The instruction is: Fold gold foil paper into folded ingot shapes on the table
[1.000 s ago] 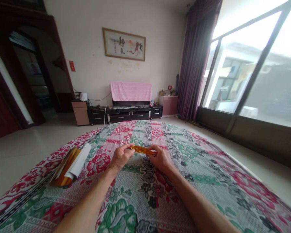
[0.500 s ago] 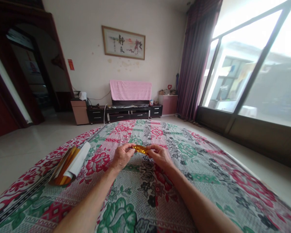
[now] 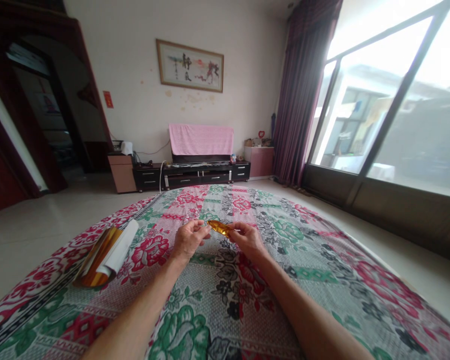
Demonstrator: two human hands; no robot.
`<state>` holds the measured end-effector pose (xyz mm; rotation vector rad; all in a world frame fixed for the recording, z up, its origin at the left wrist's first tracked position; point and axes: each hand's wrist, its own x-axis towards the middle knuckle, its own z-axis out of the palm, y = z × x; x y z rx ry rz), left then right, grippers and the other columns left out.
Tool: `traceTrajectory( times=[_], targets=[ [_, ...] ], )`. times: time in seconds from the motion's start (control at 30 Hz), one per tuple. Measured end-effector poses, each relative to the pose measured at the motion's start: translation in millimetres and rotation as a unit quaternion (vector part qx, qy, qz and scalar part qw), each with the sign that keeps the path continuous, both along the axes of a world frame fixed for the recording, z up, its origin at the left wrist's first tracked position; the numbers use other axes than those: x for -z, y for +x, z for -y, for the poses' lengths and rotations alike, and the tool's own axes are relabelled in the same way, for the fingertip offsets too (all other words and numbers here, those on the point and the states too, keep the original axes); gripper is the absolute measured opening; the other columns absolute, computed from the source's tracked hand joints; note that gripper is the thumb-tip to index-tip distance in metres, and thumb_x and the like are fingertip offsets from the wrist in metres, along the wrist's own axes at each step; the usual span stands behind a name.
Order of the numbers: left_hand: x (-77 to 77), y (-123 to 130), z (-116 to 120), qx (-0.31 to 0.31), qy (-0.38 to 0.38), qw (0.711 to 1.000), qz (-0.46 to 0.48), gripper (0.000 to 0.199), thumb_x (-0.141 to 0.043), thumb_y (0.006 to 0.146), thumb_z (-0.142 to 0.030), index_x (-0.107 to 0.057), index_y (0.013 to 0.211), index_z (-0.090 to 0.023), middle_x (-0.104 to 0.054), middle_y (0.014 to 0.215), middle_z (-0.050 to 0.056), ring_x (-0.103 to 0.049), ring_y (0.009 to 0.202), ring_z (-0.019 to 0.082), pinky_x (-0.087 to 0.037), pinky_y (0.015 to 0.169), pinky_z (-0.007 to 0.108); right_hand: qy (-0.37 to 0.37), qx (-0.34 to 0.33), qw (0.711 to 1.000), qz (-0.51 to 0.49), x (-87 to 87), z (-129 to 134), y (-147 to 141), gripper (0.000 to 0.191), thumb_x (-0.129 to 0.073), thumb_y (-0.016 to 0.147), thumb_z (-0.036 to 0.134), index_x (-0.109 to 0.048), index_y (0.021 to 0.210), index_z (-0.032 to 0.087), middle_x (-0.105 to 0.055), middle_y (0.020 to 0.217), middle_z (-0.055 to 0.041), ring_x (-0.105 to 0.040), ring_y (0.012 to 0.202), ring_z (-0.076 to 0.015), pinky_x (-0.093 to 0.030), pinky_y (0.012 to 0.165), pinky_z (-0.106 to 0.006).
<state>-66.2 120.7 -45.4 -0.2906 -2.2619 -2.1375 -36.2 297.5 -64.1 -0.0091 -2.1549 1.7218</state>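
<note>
A small folded piece of shiny gold foil (image 3: 219,228) is held above the patterned cloth, between my two hands. My right hand (image 3: 247,240) pinches its right end between thumb and fingers. At its left tip is my left hand (image 3: 189,241), thumb and fingertips drawn together; whether they grip the tip or only touch it is hard to tell. Left of my left forearm, a loose roll of gold and white sheets (image 3: 107,255) lies on the cloth.
A floral cloth (image 3: 292,300) in red, green and grey covers the round-edged surface under my hands. Beyond it stand a low black cabinet (image 3: 187,181) and a screen draped with a pink cloth (image 3: 201,139). Purple curtains (image 3: 303,95) and large windows are at the right.
The foil's left end has risen slightly, so the piece tilts down to the right and shows a broader face. My left fingers have shifted at its tip.
</note>
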Motion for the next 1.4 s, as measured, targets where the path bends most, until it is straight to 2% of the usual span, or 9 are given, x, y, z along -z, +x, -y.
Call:
traceTrajectory(
  times=[0.2,0.47,0.6,0.8,0.93,1.07,1.17,1.3,1.4],
  targets=[
    [3.5,-1,-1,-0.019,-0.071,0.997,-0.009,0.035,-0.063,0.067,-0.046,-0.065,0.075,-0.012,-0.069,0.061,0.007,-0.068,0.061,0.019,-0.046,0.044,0.019,0.042,0.009,0.999,-0.014,2.1,0,1,0.022,-0.056,0.069,0.026,-0.066,0.086,0.016,-0.066,0.063,-0.0006,-0.058,0.054,-0.0115,-0.043,0.051,-0.02],
    [3.9,-2,-2,-0.038,-0.097,0.994,-0.005,0.025,-0.058,0.068,-0.037,-0.065,0.072,-0.014,-0.069,0.062,0.007,-0.068,0.062,0.02,-0.047,0.044,0.02,0.066,-0.009,0.997,-0.031,4.8,2,1,0.023,-0.055,0.069,0.027,-0.064,0.086,0.015,-0.067,0.068,-0.0015,-0.059,0.057,-0.0119,-0.044,0.052,-0.02],
    [6.7,-5,1,-0.046,-0.111,0.993,-0.006,0.021,-0.057,0.067,-0.034,-0.066,0.072,-0.015,-0.07,0.064,0.005,-0.067,0.059,0.019,-0.046,0.045,0.02,0.066,-0.021,0.997,-0.017,1.2,4,5,0.023,-0.054,0.069,0.027,-0.065,0.085,0.015,-0.066,0.063,-0.0002,-0.056,0.053,-0.0107,-0.042,0.05,-0.019],
    [6.3,-5,5,-0.056,-0.194,0.979,-0.021,0.023,-0.056,0.069,-0.038,-0.067,0.071,-0.018,-0.07,0.064,0.003,-0.065,0.055,0.017,-0.045,0.046,0.021,0.106,-0.019,0.994,0.022,3.8,-2,1,0.024,-0.056,0.068,0.026,-0.068,0.085,0.016,-0.064,0.061,0.0009,-0.051,0.051,-0.0097,-0.037,0.047,-0.018],
    [4.7,-3,4,-0.067,-0.199,0.977,-0.023,0.025,-0.055,0.07,-0.041,-0.067,0.076,-0.019,-0.07,0.065,0.002,-0.066,0.055,0.017,-0.045,0.046,0.021,0.119,-0.027,0.992,0.043,6.3,-8,-2,0.022,-0.056,0.067,0.024,-0.07,0.083,0.017,-0.061,0.056,0.0026,-0.049,0.048,-0.0087,-0.035,0.044,-0.017],
    [7.6,-4,3,-0.032,-0.173,0.983,-0.054,0.026,-0.058,0.069,-0.036,-0.067,0.088,-0.02,-0.07,0.066,0.0,-0.067,0.059,0.016,-0.047,0.049,0.02,0.096,-0.054,0.991,0.07,-2.1,-8,4,0.02,-0.054,0.066,0.019,-0.07,0.08,0.016,-0.062,0.057,0.0021,-0.05,0.049,-0.0082,-0.037,0.045,-0.017],
    [10.6,-3,0,-0.01,-0.169,0.983,-0.069,0.023,-0.056,0.07,-0.035,-0.068,0.081,-0.019,-0.069,0.061,0.001,-0.067,0.059,0.017,-0.047,0.049,0.02,0.078,-0.07,0.991,0.085,-9.3,-6,8,0.016,-0.052,0.068,0.016,-0.067,0.073,0.015,-0.06,0.054,0.0024,-0.048,0.046,-0.0069,-0.036,0.043,-0.016],
    [10.1,-1,-5,-0.006,-0.173,0.984,-0.04,0.022,-0.055,0.07,-0.034,-0.067,0.077,-0.018,-0.068,0.059,0.002,-0.066,0.056,0.018,-0.046,0.045,0.021,0.074,-0.052,0.991,0.099,-12.3,-6,9,0.014,-0.054,0.074,0.025,-0.064,0.077,0.016,-0.059,0.052,0.0026,-0.048,0.042,-0.0077,-0.035,0.039,-0.016],
    [7.7,-1,-7,-0.025,-0.194,0.981,-0.016,0.022,-0.055,0.069,-0.033,-0.068,0.077,-0.018,-0.068,0.057,0.001,-0.065,0.053,0.018,-0.045,0.044,0.021,0.075,-0.02,0.993,0.091,-10.6,-9,8,0.024,-0.051,0.079,0.039,-0.063,0.081,0.017,-0.059,0.052,0.0018,-0.049,0.041,-0.0088,-0.035,0.037,-0.017]
  ],
)
